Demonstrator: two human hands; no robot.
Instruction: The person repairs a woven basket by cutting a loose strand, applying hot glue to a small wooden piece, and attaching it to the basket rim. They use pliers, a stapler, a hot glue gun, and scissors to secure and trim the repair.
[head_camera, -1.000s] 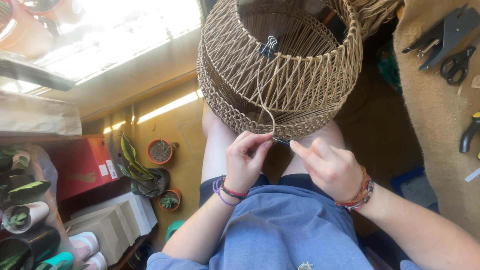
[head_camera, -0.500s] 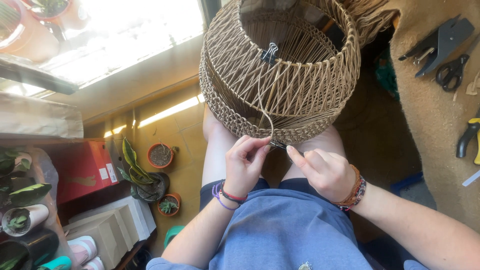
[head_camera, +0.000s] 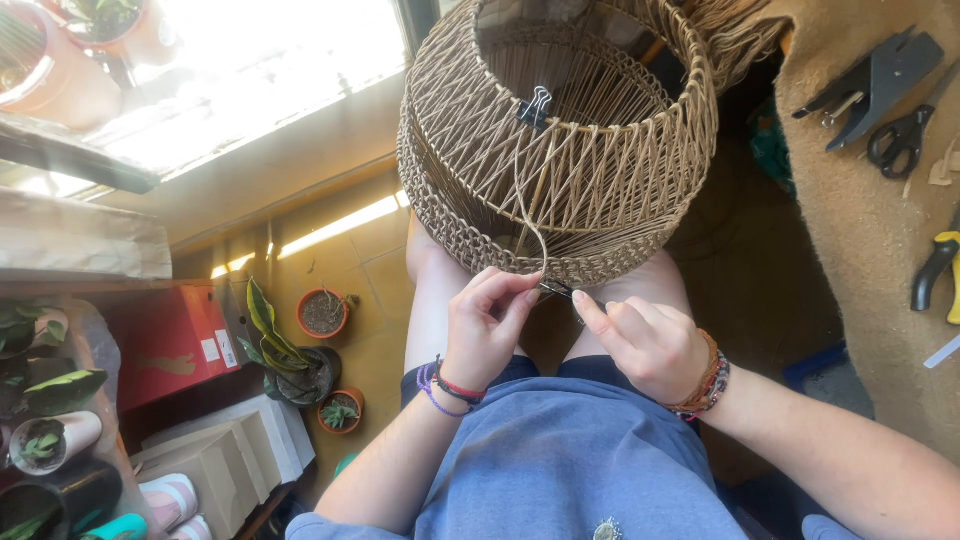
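Now both hands (head_camera: 560, 335) pinched on one thin strand (head_camera: 530, 215) beneath the woven basket (head_camera: 560, 140) on the knees.

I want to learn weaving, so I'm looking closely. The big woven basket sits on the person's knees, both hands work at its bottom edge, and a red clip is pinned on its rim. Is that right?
Not quite: the clip on the rim is black, not red, as the head view shows. The rest holds: the woven basket sits on the knees, and the left hand and right hand work at its bottom edge.
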